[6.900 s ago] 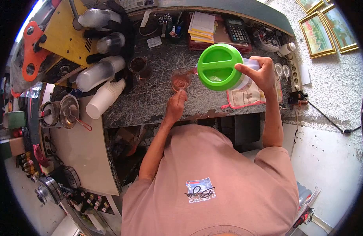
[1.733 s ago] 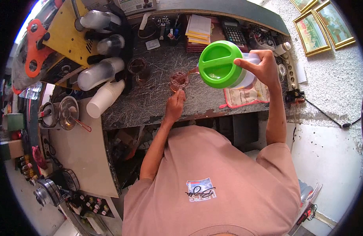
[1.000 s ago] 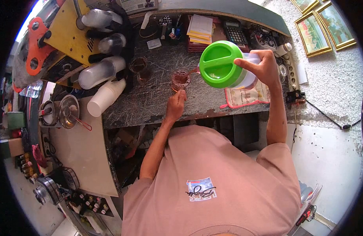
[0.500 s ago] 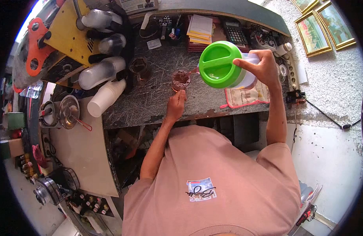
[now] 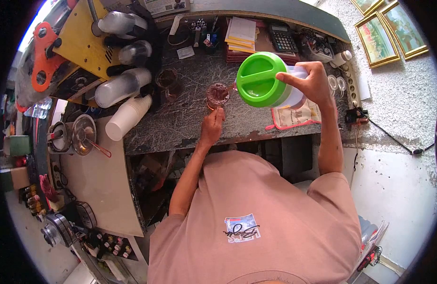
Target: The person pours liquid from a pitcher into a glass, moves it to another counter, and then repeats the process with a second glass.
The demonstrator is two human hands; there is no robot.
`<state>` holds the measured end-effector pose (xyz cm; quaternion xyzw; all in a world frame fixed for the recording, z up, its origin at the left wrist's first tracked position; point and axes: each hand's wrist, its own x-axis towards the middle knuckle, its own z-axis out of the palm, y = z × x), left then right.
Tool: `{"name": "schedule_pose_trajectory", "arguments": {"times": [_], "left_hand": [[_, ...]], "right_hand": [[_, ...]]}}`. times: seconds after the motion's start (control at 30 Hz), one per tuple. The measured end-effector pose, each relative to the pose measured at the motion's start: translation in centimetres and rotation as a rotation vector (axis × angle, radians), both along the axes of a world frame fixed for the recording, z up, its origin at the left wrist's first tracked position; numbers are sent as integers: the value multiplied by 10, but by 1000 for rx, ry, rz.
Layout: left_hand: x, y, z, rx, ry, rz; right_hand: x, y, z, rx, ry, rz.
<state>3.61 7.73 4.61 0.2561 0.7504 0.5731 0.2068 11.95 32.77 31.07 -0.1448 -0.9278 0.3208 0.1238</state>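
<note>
A glass mug (image 5: 218,93) with dark, foamy liquid stands on the scratched dark counter (image 5: 190,118). My left hand (image 5: 211,127) is closed on its handle, on the near side. In my right hand (image 5: 309,81) is a clear pitcher with a green lid (image 5: 262,79), tilted to the left, its spout side close to the mug's right rim. Reddish-brown liquid shows low in the pitcher. Another glass mug (image 5: 169,79) with dark contents stands further left. A cloth pad with red edging (image 5: 295,116) lies partly under the pitcher.
Stacked plastic cups (image 5: 128,117) and a yellow machine (image 5: 88,40) are at the left. Behind are papers on red books (image 5: 240,34) and a calculator (image 5: 283,39). A metal strainer (image 5: 84,134) sits at the far left, and a power strip (image 5: 353,90) runs along the right edge.
My right hand and the pitcher have moved slightly left and down. The stream between spout and mug no longer shows clearly, and the mug looks fuller. My left hand has hardly moved.
</note>
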Motion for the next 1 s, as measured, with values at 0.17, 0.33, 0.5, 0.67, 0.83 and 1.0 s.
{"name": "schedule_pose_trajectory", "arguments": {"times": [0.17,0.33,0.5,0.67,0.83,1.0], "left_hand": [[2,3,-2,81,74,46],[-1,1,-5,53,63,12],[-1,2,-7,43,78,18],[-2,1,-7,54,73,7],[-1,1,-2,40,49,-3],[-2,1,-2,58,58,-14]], "right_hand": [[1,-7,-5,-7,13,-13],[2,-5,-22,-52,-13,-34],[6,-7,-38,-144,63,-78],[13,-1,-66,-293,207,-180],[26,15,-102,-778,608,-399],[42,25,-106,-913,836,-612]]}}
